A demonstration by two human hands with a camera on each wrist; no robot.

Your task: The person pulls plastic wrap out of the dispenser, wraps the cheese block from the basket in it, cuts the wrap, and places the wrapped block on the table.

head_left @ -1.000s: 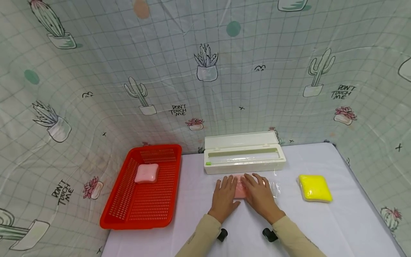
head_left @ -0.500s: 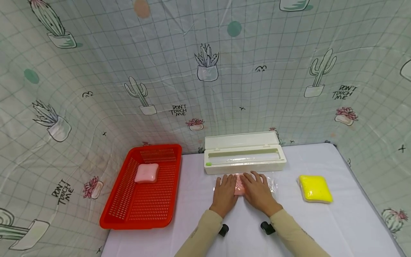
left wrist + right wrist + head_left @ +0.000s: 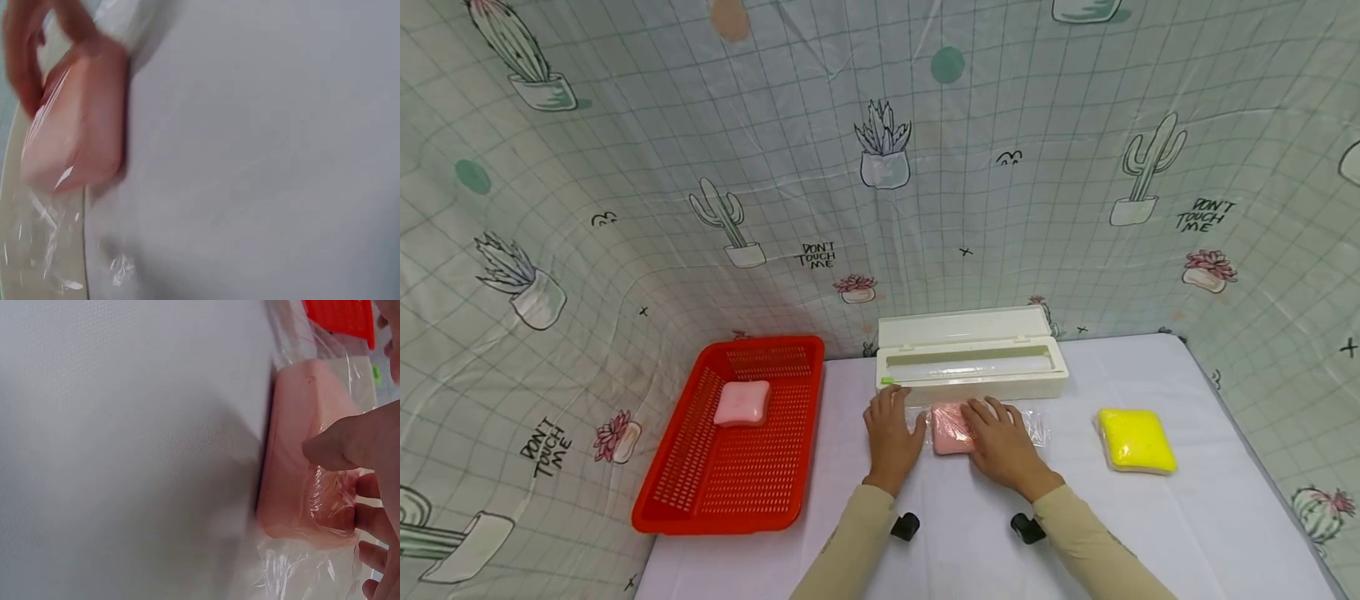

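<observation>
A pink block [image 3: 950,429], wrapped in clear plastic film [image 3: 1037,427], lies on the white table in front of a film dispenser box [image 3: 973,390]. My right hand [image 3: 1006,446] holds the block's right part: in the right wrist view, the thumb is on the near top edge [image 3: 294,444] and bent fingers reach over the far side. Just left of the block, my left hand [image 3: 891,437] has relaxed, spread fingers, its fingertips by the box's left front corner. Whether it touches the film's left end cannot be told; it is barely seen in the wrist views.
On the left stands a red plastic basket [image 3: 805,467] with another pink block [image 3: 742,403] inside. A yellow block [image 3: 1137,440] lies at the right of the table. The dispenser's lid [image 3: 962,327] is raised against the patterned cloth backdrop [image 3: 775,125].
My left hand has come off the block and moved left, uncovering the block's left part. My right hand stays on the block, which has shifted slightly away from me.
</observation>
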